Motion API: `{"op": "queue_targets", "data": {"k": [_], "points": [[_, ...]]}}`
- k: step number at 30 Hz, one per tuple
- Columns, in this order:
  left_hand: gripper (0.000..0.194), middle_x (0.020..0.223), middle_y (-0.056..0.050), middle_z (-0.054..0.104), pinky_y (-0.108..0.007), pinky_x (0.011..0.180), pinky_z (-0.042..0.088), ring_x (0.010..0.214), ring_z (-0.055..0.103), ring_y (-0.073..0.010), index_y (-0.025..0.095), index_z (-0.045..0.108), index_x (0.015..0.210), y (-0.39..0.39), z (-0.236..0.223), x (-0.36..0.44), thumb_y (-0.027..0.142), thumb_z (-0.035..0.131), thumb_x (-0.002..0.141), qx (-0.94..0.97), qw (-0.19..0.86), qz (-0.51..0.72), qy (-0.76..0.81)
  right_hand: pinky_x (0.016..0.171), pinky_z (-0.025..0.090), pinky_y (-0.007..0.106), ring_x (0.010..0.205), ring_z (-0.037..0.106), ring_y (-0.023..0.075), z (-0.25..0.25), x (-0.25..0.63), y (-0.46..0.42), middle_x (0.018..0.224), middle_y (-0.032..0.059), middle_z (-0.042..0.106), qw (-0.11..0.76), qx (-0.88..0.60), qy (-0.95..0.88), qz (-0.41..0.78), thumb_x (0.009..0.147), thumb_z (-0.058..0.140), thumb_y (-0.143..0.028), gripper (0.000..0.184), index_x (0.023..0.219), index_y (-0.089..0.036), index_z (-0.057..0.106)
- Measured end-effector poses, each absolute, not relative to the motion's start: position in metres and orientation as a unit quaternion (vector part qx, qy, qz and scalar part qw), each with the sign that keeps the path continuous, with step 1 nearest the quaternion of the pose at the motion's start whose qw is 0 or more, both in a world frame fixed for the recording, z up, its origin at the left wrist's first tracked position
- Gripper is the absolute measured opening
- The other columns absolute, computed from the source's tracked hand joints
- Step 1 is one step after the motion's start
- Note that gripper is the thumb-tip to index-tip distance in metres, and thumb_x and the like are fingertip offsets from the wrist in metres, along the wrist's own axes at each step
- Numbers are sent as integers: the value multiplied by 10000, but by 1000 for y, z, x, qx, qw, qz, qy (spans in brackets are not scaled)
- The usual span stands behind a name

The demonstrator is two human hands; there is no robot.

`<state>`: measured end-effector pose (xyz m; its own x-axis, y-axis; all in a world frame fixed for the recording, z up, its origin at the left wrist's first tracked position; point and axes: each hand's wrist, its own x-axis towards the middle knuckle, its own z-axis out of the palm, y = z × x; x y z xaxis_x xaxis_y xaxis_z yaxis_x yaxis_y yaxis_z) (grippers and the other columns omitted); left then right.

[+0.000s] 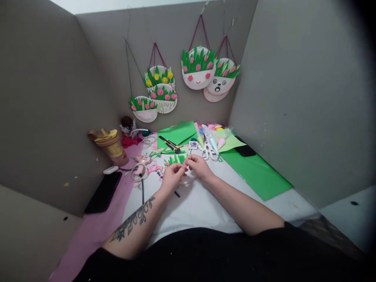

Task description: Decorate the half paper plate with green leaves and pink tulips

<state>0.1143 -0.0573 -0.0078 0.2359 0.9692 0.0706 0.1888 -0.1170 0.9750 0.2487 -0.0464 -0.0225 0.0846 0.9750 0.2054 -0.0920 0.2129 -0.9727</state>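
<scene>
Both hands meet over a white paper plate craft (190, 179) lying on the table, with green paper leaves (176, 159) along its far edge. A small pink paper piece (185, 165) is pinched between the fingertips of my left hand (173, 175) and my right hand (198, 166). Its exact shape is too small to make out. My hands cover much of the plate. A pink paper flower (167, 163) shows among the leaves just left of my fingers.
Behind my hands lie a utility knife (169, 144), white scissors (209, 151) and green paper (176, 133). Tape rings (138, 172) and pink scraps (154, 169) are to the left, near a tumbler (111, 147) and a black tablet (104, 192). Green sheets (258, 172) lie right. Finished plate crafts (198, 74) hang on the partition.
</scene>
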Motion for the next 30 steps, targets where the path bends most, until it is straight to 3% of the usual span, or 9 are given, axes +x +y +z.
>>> {"op": "queue_targets", "data": {"k": [9,13,17,21,24,30], "points": [[189,609,-1,614,-203,500,382,528,518,-108,147,628,703,-47,-21,113,301,528,748,684,426,389,448,646,394,246,641,513,127,-23,254,-46,618,-28,563,531,-473,-597,373,658,550,-200,67,606,-171,578],[178,657,-12,643,-212,539,403,585,561,-125,144,626,733,-43,-23,109,289,524,740,697,422,374,442,574,382,232,592,478,113,-23,263,-39,630,-31,548,547,-471,-564,401,687,561,-259,98,635,-178,574],[187,684,-21,659,-229,583,401,637,578,-145,159,641,725,-32,-12,89,282,505,761,764,301,334,463,525,382,239,538,452,114,-26,276,-32,619,-27,547,568,-487,-523,408,696,588,-327,142,668,-187,585],[226,763,-44,692,-255,632,398,703,600,-179,185,671,804,-16,6,55,294,473,807,774,103,288,555,779,450,343,833,568,209,-39,278,-31,806,51,628,475,-563,-595,322,640,617,-248,89,593,-183,657],[224,848,-73,705,-260,652,402,781,616,-211,199,679,860,-5,15,29,263,471,806,764,33,203,611,946,377,417,1108,483,290,-49,272,-30,1091,83,602,401,-628,-625,231,618,633,-214,75,572,-196,688],[236,873,-124,695,-270,628,388,779,615,-236,166,706,856,0,27,-10,240,490,801,751,26,52,657,971,355,419,1153,436,296,-57,267,-28,1170,104,563,337,-650,-666,140,697,618,-225,107,649,-197,709]]}}
